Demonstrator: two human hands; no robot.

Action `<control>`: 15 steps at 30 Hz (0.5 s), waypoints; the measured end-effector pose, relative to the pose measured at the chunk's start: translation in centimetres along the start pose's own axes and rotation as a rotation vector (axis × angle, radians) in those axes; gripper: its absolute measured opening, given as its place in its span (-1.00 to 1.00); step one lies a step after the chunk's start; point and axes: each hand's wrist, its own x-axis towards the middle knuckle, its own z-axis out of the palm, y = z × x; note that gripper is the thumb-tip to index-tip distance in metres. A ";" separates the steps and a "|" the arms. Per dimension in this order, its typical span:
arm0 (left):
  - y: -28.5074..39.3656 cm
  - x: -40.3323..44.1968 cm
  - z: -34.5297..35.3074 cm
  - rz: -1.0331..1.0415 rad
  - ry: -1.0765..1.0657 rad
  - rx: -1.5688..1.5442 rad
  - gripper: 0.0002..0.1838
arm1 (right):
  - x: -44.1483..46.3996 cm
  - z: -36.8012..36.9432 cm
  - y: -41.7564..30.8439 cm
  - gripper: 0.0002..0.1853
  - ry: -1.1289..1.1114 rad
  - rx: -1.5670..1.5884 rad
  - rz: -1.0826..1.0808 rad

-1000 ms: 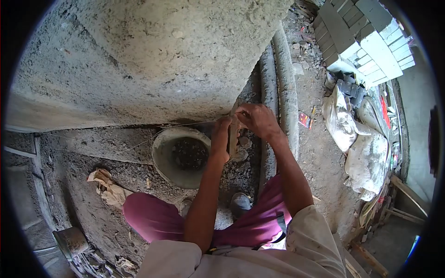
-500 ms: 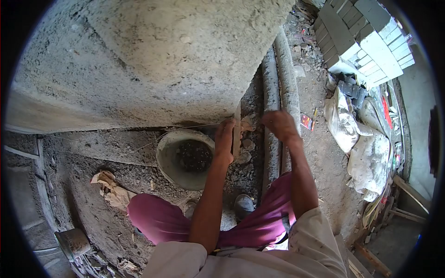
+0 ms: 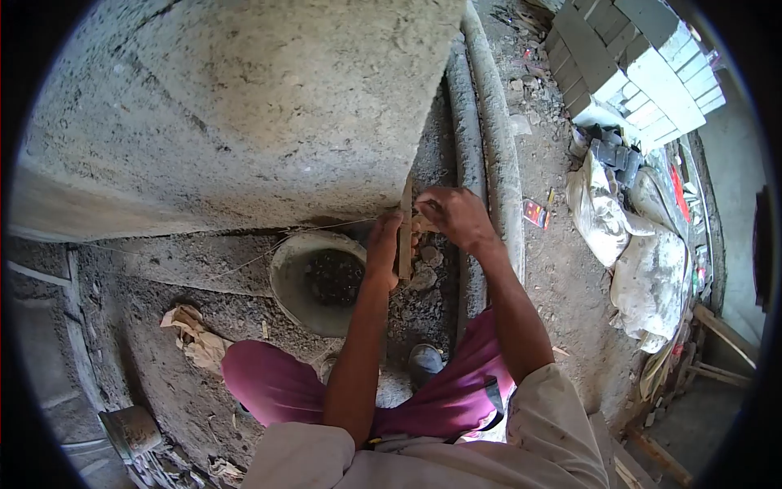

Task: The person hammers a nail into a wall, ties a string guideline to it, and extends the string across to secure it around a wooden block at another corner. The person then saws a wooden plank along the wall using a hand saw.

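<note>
In the head view, the wooden strip [image 3: 406, 240] stands against the lower right corner of the big rough concrete block [image 3: 269, 114], its long axis running away from the person, far end at the corner, near end pointing back at their knees. The left hand [image 3: 384, 247] has it pinched, thumb on one side and fingertips round the other. The right hand [image 3: 458, 218] is just beside the far part, fingers curled; I can't tell how tightly they close or on what. A thin string [image 3: 259, 257] stretches from the left towards the left hand. The red packet [image 3: 536, 213] carries print too small to read. The bucket [image 3: 281, 287] crowds the left forearm; two crusted pipes [image 3: 498, 138] edge the right side, with a broader dirt strip [image 3: 562, 293] beyond.
</note>
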 end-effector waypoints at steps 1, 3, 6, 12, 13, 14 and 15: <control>-0.1 -0.1 0.0 -0.009 -0.004 0.008 -0.66 | 0.1 0.3 0.0 -0.80 0.004 0.003 0.012; 0.1 -0.1 0.0 0.011 -0.009 0.031 -0.67 | 0.5 0.8 -0.1 -0.81 -0.029 -0.027 0.052; 0.0 -0.1 0.0 0.014 -0.002 0.018 -0.68 | 0.8 2.0 -0.3 -0.81 -0.008 -0.030 0.004; -0.1 0.2 -0.2 -0.009 0.003 -0.016 -0.74 | 1.0 0.9 -1.4 -0.83 -0.078 0.064 0.071; -0.1 0.2 -0.3 -0.009 0.005 -0.020 -0.74 | 0.9 0.7 -1.4 -0.83 -0.083 0.062 0.069; -0.2 0.2 -0.3 0.000 0.004 -0.029 -0.74 | 0.8 0.6 -1.3 -0.83 -0.076 0.064 0.075; -0.2 0.2 -0.3 0.008 0.002 -0.038 -0.74 | 0.8 0.6 -1.3 -0.84 -0.069 0.066 0.083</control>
